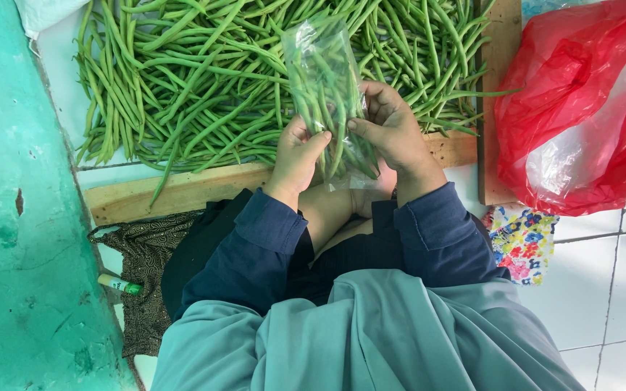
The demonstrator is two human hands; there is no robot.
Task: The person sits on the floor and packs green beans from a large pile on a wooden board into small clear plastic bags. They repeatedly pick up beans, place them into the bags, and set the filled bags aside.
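Clear plastic, a small bag (pixel 325 87) of green beans stands upright between two hands over the bean heap (pixel 204 80); the left hand (pixel 297 156) pinches its lower edge with thumb and fingers, the right hand (pixel 394 130) clasps the other side; steadying the base while squaring the beans inside would likely serve best; right of the grip, a red bag (pixel 581 108) with clear film inside; below left, a green-capped tube (pixel 119 284).
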